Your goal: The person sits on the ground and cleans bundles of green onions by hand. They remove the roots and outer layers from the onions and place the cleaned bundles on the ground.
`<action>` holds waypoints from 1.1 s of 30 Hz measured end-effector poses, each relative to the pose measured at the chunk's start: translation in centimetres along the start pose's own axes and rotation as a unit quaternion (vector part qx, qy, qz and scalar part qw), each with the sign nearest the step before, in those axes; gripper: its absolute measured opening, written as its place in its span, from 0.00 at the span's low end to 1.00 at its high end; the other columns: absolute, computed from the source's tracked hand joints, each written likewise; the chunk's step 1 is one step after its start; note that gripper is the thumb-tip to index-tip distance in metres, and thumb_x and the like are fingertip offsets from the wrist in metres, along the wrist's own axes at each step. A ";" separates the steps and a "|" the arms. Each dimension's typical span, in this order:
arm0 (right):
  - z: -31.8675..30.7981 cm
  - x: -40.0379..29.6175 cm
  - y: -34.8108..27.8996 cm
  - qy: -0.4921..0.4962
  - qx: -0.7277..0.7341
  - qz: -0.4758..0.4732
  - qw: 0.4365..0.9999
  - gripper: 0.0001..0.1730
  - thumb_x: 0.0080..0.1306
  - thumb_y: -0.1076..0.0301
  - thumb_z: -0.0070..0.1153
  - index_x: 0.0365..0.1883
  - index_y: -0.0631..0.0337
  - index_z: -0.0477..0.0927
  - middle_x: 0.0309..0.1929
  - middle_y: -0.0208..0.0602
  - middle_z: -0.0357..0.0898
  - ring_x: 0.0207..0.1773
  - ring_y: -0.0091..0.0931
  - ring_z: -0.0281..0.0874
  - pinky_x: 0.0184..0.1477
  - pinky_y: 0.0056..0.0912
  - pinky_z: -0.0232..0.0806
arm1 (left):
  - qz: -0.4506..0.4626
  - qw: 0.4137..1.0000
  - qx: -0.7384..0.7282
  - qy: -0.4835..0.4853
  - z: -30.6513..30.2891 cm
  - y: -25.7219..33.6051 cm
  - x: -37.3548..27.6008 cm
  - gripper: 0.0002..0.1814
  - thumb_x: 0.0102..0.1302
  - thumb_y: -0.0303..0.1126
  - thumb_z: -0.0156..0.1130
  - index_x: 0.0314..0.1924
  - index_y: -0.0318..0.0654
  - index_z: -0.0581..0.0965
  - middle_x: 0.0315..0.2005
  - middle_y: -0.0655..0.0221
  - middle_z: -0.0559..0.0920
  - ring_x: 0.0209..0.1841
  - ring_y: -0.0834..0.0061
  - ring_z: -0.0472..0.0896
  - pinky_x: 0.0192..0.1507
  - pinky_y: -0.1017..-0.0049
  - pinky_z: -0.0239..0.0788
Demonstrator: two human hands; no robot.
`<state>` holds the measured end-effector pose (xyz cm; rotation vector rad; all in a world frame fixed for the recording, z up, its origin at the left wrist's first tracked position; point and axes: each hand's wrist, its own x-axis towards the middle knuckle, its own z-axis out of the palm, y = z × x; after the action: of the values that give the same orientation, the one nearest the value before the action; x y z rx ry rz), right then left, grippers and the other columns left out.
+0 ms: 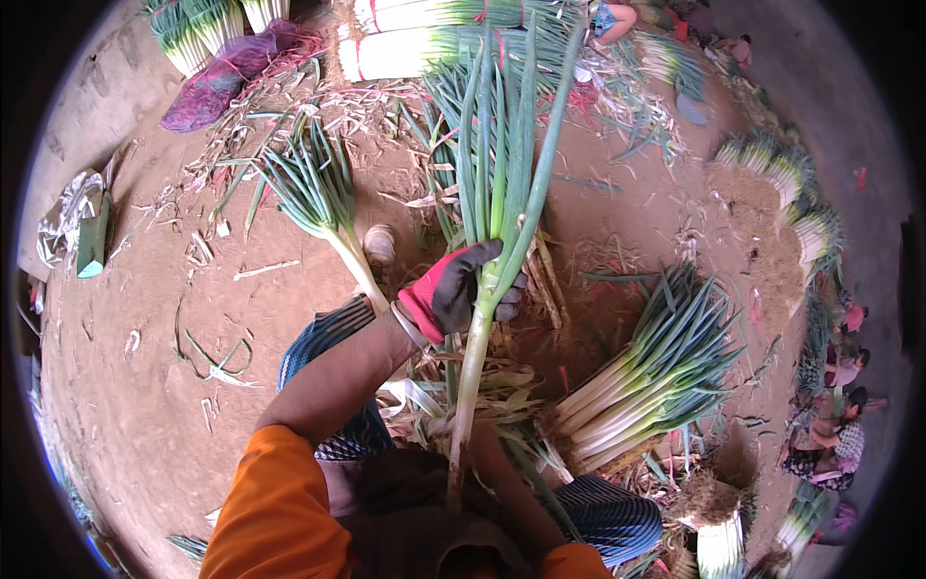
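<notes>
In the middle of the view, my left hand (470,286), in a red and dark grey glove, grips one large Welsh onion (474,354) where its green leaves fan out from the stem. The plant stands nearly upright in the picture, leaves away from me, its dirty root end close to my chest. My right hand (459,427) is low beside the stem, mostly hidden and blurred; whether it touches the stem I cannot tell. Beneath lie dry peeled leaves (514,380). More long onions (441,101) lie beyond the held one, partly covered by it.
A pile of cleaned onions (644,376) lies to the right, a smaller bunch (318,188) at left. Tied bundles (434,51) and a purple mesh sack (217,83) are at the far side. People (843,438) sit along the right edge among more bundles.
</notes>
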<state>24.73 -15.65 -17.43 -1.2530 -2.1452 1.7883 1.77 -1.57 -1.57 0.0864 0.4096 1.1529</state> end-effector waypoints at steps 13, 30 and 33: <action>-6.2 1.9 -8.4 0.089 0.237 0.059 0.966 0.21 0.68 0.52 0.43 0.41 0.61 0.76 0.27 0.34 0.76 0.30 0.21 0.71 0.36 0.25 0.65 | 0.000 0.999 -0.020 -0.028 0.5 0.4 0.1 0.30 0.63 0.56 0.46 0.51 0.37 0.70 0.21 0.68 0.73 0.16 0.74 0.68 0.22 0.73 0.62; -6.4 4.9 -12.2 0.198 0.294 -0.082 0.932 0.12 0.67 0.67 0.44 0.29 0.66 0.72 0.21 0.30 0.65 0.27 0.19 0.61 0.30 0.27 0.57 | -0.062 0.985 -0.016 -0.162 -0.2 -0.1 1.2 0.34 0.68 0.56 0.35 0.58 0.34 0.67 0.17 0.68 0.71 0.13 0.73 0.68 0.54 0.49 0.64; -6.9 4.4 -13.7 0.265 0.307 -0.097 0.909 0.11 0.66 0.67 0.45 0.28 0.65 0.71 0.20 0.28 0.64 0.27 0.19 0.59 0.31 0.25 0.57 | -0.046 0.993 0.022 -0.110 -0.3 0.0 1.3 0.35 0.67 0.59 0.35 0.55 0.34 0.68 0.16 0.69 0.72 0.14 0.72 0.70 0.53 0.49 0.64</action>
<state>18.22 -7.30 -5.45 -1.1261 -1.2288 1.5981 2.08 -0.49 -2.19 0.2291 0.2408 1.0307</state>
